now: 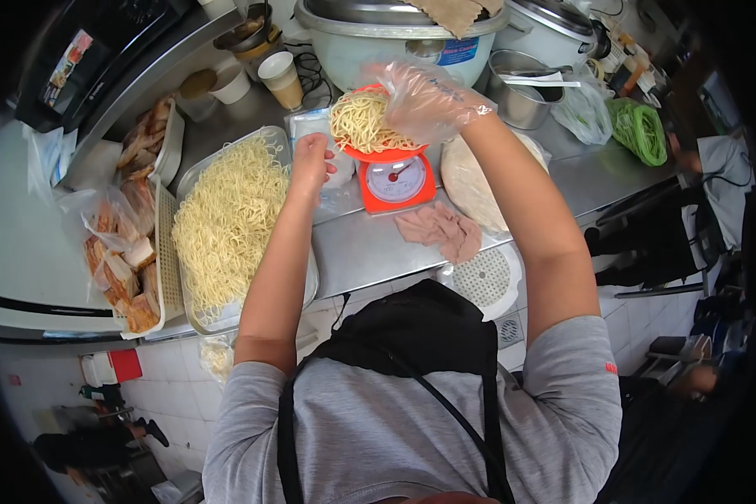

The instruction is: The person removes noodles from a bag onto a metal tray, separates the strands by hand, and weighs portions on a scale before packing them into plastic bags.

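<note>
My right hand (pixel 433 101), in a clear plastic glove, cups the right side of a heap of yellow noodles (pixel 361 122). The noodles rest on the orange pan (pixel 386 155) of a kitchen scale (pixel 397 181), whose needle points to the upper right. The glove partly hides my fingers. Left of the scale, my bare left hand (pixel 312 160) is curled closed, beside clear plastic bags (pixel 338 172); I cannot make out what, if anything, it holds. A large tray (pixel 312 273) of loose noodles lies on the left, partly behind my left forearm.
Baskets (pixel 166 244) of bagged roast meat stand at far left. Behind the scale is a large rice cooker (pixel 353 50); a metal pot (pixel 521 92) sits to its right. A pink cloth (pixel 441 228) and a covered round bundle (pixel 479 181) lie near the counter's front. Cups (pixel 281 80) stand behind the tray.
</note>
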A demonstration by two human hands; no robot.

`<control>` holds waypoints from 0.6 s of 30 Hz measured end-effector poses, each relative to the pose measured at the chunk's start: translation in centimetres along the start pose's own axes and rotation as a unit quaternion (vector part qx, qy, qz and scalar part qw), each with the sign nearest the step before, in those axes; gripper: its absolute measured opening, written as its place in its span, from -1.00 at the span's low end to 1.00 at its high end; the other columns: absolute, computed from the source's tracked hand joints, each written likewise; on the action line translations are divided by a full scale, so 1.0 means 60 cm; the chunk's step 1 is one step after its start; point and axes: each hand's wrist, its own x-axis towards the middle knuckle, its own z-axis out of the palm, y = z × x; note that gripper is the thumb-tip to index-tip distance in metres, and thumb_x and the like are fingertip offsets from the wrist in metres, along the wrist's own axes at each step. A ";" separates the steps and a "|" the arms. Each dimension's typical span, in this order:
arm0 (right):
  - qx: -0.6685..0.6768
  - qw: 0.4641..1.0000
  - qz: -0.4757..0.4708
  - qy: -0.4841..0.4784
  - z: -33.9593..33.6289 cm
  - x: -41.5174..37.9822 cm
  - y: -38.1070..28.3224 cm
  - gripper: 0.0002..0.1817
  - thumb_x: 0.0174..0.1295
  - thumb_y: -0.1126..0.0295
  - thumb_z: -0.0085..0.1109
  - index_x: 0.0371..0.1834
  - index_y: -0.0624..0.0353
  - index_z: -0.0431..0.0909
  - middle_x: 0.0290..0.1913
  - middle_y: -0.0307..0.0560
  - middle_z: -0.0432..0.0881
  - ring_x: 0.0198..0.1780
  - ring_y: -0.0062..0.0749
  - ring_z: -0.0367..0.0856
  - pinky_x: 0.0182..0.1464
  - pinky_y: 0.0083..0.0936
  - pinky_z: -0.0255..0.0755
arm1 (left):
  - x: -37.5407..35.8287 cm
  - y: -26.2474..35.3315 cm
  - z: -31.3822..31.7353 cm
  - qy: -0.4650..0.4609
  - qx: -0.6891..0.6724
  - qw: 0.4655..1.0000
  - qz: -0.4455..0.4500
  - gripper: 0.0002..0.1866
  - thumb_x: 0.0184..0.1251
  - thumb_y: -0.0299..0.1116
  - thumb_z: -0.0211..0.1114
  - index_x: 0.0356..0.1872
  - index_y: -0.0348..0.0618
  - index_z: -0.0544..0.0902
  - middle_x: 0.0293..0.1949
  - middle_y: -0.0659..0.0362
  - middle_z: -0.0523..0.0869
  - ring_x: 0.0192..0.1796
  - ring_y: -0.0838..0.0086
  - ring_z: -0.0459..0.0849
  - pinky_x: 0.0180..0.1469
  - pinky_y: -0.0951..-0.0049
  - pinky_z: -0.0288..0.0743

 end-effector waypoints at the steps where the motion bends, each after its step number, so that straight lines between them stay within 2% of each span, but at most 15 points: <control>1: 0.004 1.000 0.005 0.019 0.001 -0.002 0.006 -0.41 -0.25 0.56 0.05 0.03 0.17 0.33 -0.21 0.17 0.50 -0.10 -0.10 0.47 -0.09 -0.47 0.36 | 0.003 0.004 0.000 0.003 0.010 1.000 0.007 -0.63 0.21 -0.10 -0.04 -0.07 -0.10 0.33 -0.38 0.22 0.47 -0.55 0.61 0.43 -0.55 0.62 0.25; 4: 0.074 0.993 0.028 0.091 0.016 -0.006 0.032 -0.40 -0.21 0.54 0.08 0.07 0.15 0.30 -0.10 0.13 0.45 -0.02 -0.11 0.44 0.00 -0.46 0.33 | 0.016 0.013 -0.002 0.007 0.022 1.000 0.020 -0.62 0.21 -0.07 -0.03 -0.06 -0.09 0.32 -0.34 0.23 0.46 -0.49 0.61 0.44 -0.50 0.61 0.27; 6: 0.216 0.964 0.106 0.109 0.005 -0.010 0.030 -0.38 -0.18 0.51 0.11 0.10 0.13 0.27 -0.01 0.09 0.40 0.05 -0.13 0.39 0.06 -0.44 0.29 | 0.021 0.018 -0.004 0.013 0.029 0.999 0.032 -0.62 0.20 -0.08 -0.01 -0.06 -0.09 0.32 -0.32 0.23 0.47 -0.46 0.61 0.45 -0.47 0.61 0.28; 9: 0.310 0.940 0.119 0.082 -0.018 -0.021 0.038 -0.35 -0.15 0.45 0.17 0.13 0.10 0.24 0.07 0.07 0.33 0.12 -0.17 0.33 0.08 -0.43 0.27 | 0.026 0.021 -0.009 0.030 0.046 0.997 0.061 -0.61 0.17 -0.11 0.05 -0.05 -0.09 0.33 -0.31 0.22 0.48 -0.42 0.59 0.46 -0.44 0.62 0.29; 11: 0.317 0.934 0.111 0.121 -0.022 -0.029 0.046 -0.33 -0.17 0.44 0.21 0.14 0.07 0.23 0.05 0.03 0.36 0.11 -0.21 0.33 0.09 -0.45 0.25 | 0.034 0.019 -0.026 0.048 0.061 0.994 0.078 -0.60 0.14 -0.15 0.09 -0.04 -0.11 0.35 -0.29 0.20 0.48 -0.39 0.56 0.47 -0.40 0.60 0.32; 14: 0.370 0.910 0.100 0.157 -0.012 -0.041 0.065 -0.30 -0.16 0.41 0.24 0.16 0.04 0.23 0.01 -0.03 0.38 0.06 -0.29 0.34 0.09 -0.47 0.25 | 0.058 -0.015 -0.098 0.077 0.146 0.971 0.174 -0.57 0.05 -0.21 0.17 -0.07 -0.21 0.40 -0.31 0.13 0.50 -0.35 0.46 0.49 -0.36 0.50 0.38; 15: 0.393 0.899 0.098 0.166 -0.008 -0.044 0.072 -0.30 -0.16 0.41 0.25 0.16 0.03 0.23 0.00 -0.04 0.39 0.05 -0.32 0.35 0.08 -0.48 0.25 | 0.099 -0.059 -0.148 0.120 0.255 0.937 0.206 -0.57 0.01 -0.20 0.20 -0.09 -0.21 0.45 -0.21 0.01 0.52 -0.16 0.32 0.50 -0.16 0.41 0.38; 17: 0.402 0.891 0.120 0.176 -0.014 -0.053 0.071 -0.31 -0.15 0.41 0.25 0.16 0.04 0.23 -0.03 -0.05 0.39 0.02 -0.34 0.35 0.08 -0.46 0.26 | 0.065 -0.053 -0.200 0.181 0.454 0.857 0.162 -0.51 -0.01 -0.12 0.20 -0.07 -0.20 0.46 -0.08 -0.07 0.47 0.00 0.19 0.43 0.02 0.32 0.30; 18: 0.406 0.886 0.132 0.181 -0.019 -0.058 0.069 -0.31 -0.15 0.42 0.25 0.17 0.04 0.23 -0.04 -0.06 0.40 0.01 -0.36 0.36 0.07 -0.46 0.26 | 0.039 -0.037 -0.214 0.189 0.513 0.832 0.099 -0.47 -0.02 -0.07 0.19 -0.05 -0.19 0.45 -0.04 -0.08 0.44 0.02 0.14 0.41 0.04 0.29 0.29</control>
